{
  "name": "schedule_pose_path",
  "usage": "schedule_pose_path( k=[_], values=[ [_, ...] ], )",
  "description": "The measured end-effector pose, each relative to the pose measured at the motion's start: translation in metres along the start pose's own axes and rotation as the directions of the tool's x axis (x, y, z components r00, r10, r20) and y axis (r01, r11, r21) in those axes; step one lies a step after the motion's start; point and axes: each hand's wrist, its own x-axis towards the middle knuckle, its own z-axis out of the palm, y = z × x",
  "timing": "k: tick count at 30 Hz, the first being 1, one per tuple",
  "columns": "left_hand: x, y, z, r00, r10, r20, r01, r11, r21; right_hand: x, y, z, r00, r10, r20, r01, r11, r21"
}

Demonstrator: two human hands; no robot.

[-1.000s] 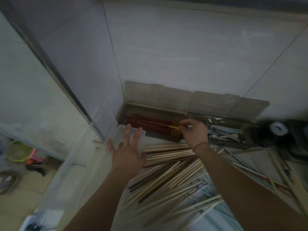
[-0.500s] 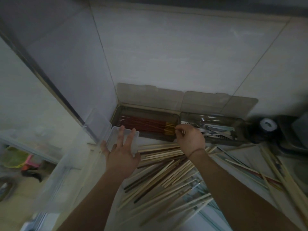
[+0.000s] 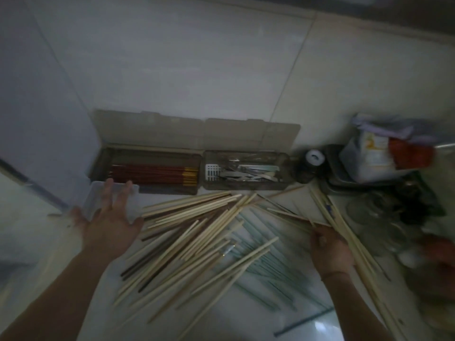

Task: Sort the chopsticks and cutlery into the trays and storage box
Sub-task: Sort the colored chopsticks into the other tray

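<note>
Two brown trays with raised lids stand against the wall. The left tray [image 3: 103, 163] holds red chopsticks [image 3: 152, 174] with yellow ends. The right tray [image 3: 283, 166] holds metal cutlery [image 3: 248, 173]. A heap of pale wooden chopsticks [image 3: 194, 232] and some dark ones lies on the counter in front. My left hand [image 3: 110, 222] rests flat, fingers spread, on a clear plastic storage box [image 3: 97, 190]. My right hand [image 3: 330, 249] grips a thin chopstick [image 3: 290, 215] at the right of the heap, beside several long pale sticks [image 3: 349, 239].
A dark round jar with a white cap [image 3: 312, 158] stands right of the trays. Bags and packets [image 3: 379, 153] sit in a dark tray at the far right, with glassware [image 3: 379, 222] below. Pale green sticks [image 3: 268, 269] lie under the heap. The wall corner is at the left.
My right hand has left the trays' near edge and moved right and nearer, onto a chopstick in the heap. My left hand stays on the clear box. The view has shifted right.
</note>
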Motion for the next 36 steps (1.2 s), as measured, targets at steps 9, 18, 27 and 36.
schedule_pose_path(
  k=[9,18,27,36],
  values=[
    [0.001,-0.001,-0.001,1.000,-0.010,0.028,0.011,1.000,-0.007,0.029,0.040,-0.006,0.983,0.079,0.165,-0.060,0.991,-0.116],
    [0.002,-0.003,0.001,0.994,-0.015,0.106,0.020,0.999,-0.045,0.044,0.035,-0.010,0.956,0.004,0.292,0.066,0.972,-0.227],
    [0.001,0.000,0.000,1.000,-0.018,0.019,0.018,0.999,0.030,0.038,0.034,-0.011,0.913,-0.334,0.233,0.385,0.894,-0.227],
    [0.002,0.000,0.001,0.998,-0.039,0.045,0.038,0.999,0.026,0.022,-0.004,0.005,0.770,-0.612,0.183,0.631,0.772,-0.073]
  ],
)
